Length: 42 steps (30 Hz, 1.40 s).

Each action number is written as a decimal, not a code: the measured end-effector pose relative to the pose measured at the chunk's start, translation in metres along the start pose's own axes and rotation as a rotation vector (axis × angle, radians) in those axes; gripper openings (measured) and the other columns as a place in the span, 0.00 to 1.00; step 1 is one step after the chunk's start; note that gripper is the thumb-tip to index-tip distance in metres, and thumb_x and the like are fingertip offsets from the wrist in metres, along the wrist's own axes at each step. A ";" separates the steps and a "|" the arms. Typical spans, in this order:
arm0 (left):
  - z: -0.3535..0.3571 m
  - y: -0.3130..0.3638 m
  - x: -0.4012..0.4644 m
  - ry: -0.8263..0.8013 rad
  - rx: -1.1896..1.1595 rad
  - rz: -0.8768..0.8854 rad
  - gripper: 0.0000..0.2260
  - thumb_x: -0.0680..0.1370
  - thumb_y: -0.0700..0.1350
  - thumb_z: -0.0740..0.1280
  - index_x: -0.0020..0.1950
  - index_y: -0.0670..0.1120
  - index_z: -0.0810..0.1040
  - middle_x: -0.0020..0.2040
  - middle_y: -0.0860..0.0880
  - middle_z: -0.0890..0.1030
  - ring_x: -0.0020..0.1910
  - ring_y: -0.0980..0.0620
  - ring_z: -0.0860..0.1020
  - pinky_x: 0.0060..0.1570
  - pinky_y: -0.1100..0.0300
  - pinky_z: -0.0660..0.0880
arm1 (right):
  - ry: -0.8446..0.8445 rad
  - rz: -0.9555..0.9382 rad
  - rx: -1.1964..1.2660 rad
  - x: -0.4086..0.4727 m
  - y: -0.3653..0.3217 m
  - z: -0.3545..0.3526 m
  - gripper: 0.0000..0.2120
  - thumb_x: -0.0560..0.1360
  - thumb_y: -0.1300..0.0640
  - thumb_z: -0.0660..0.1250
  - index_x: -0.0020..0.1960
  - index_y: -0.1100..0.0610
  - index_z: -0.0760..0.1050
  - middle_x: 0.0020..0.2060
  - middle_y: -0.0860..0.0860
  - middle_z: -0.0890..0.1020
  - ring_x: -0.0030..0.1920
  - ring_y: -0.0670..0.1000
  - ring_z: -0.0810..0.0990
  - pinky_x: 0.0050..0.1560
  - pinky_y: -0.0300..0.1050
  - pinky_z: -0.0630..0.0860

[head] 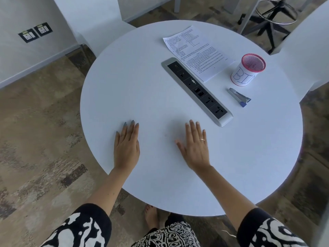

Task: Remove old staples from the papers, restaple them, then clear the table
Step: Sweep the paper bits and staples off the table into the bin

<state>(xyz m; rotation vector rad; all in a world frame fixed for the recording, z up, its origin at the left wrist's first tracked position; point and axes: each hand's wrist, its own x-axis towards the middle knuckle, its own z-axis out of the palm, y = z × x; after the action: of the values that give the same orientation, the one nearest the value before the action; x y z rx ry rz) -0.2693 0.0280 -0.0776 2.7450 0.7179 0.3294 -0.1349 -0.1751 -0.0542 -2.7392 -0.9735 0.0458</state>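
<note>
Table (142, 86): round, power strip (196, 90) across centre; reach over it can snag your sleeve. Papers (199, 52) upper right of frame, one corner at strip edge; dragging may catch and tear. Bin (247, 71) right of papers, light cup, tips if bumped. Stapler (239, 97) below bin, untouched. Left hand (126, 148), right hand (195, 148) lower centre, flat on table, fingers straight, holding nothing. Staples too small to see; loose ones may scatter.

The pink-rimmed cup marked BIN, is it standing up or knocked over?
Upright. The cup stands on its base on the table, its pink mesh rim facing up, beside the papers.
</note>
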 end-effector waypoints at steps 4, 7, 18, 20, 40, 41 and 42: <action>0.001 0.004 0.001 -0.027 0.045 -0.007 0.24 0.79 0.36 0.60 0.76 0.43 0.66 0.77 0.44 0.65 0.77 0.41 0.62 0.72 0.38 0.62 | -0.007 0.123 0.111 -0.020 0.028 -0.007 0.42 0.77 0.31 0.41 0.77 0.63 0.51 0.77 0.56 0.55 0.77 0.54 0.50 0.75 0.57 0.51; 0.005 0.004 0.023 -0.055 0.061 -0.008 0.24 0.79 0.37 0.60 0.76 0.44 0.66 0.78 0.44 0.65 0.77 0.40 0.62 0.71 0.37 0.63 | -0.111 0.061 0.011 -0.022 0.033 -0.004 0.51 0.72 0.25 0.43 0.76 0.66 0.50 0.76 0.58 0.52 0.77 0.55 0.51 0.75 0.56 0.50; 0.007 0.010 0.035 -0.061 0.102 -0.049 0.23 0.80 0.43 0.51 0.76 0.45 0.66 0.77 0.44 0.65 0.76 0.40 0.64 0.70 0.36 0.62 | -0.166 0.029 -0.076 0.005 -0.011 0.005 0.53 0.70 0.24 0.42 0.76 0.67 0.47 0.77 0.60 0.50 0.76 0.54 0.46 0.76 0.53 0.45; 0.009 0.009 0.043 -0.072 0.111 -0.043 0.23 0.81 0.44 0.51 0.76 0.46 0.66 0.78 0.43 0.64 0.76 0.40 0.63 0.70 0.36 0.62 | -0.166 0.023 -0.081 0.018 -0.015 0.007 0.53 0.70 0.24 0.41 0.76 0.66 0.43 0.77 0.59 0.47 0.76 0.53 0.42 0.76 0.53 0.44; 0.012 0.012 0.065 -0.089 0.139 -0.033 0.22 0.82 0.46 0.49 0.76 0.47 0.65 0.78 0.44 0.64 0.77 0.42 0.62 0.70 0.38 0.62 | -0.043 -0.372 0.206 0.059 -0.014 0.016 0.23 0.83 0.50 0.49 0.67 0.61 0.73 0.68 0.54 0.73 0.69 0.53 0.71 0.70 0.49 0.66; 0.012 0.012 0.065 -0.091 0.138 -0.035 0.22 0.82 0.46 0.49 0.77 0.47 0.65 0.78 0.44 0.63 0.77 0.42 0.62 0.70 0.38 0.62 | -0.034 -0.400 0.231 0.054 -0.011 0.017 0.22 0.83 0.50 0.49 0.65 0.61 0.75 0.67 0.54 0.75 0.68 0.53 0.72 0.69 0.48 0.68; 0.012 0.012 0.065 -0.091 0.134 -0.038 0.22 0.82 0.46 0.49 0.77 0.47 0.64 0.78 0.44 0.63 0.77 0.42 0.62 0.70 0.38 0.62 | -0.012 -0.398 0.274 0.050 -0.007 0.016 0.22 0.83 0.50 0.50 0.64 0.61 0.76 0.66 0.53 0.76 0.66 0.52 0.74 0.67 0.48 0.70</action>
<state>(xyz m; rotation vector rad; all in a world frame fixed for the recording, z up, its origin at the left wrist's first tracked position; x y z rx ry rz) -0.2055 0.0486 -0.0754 2.8458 0.7939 0.1527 -0.1017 -0.1349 -0.0661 -2.2618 -1.3835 0.1164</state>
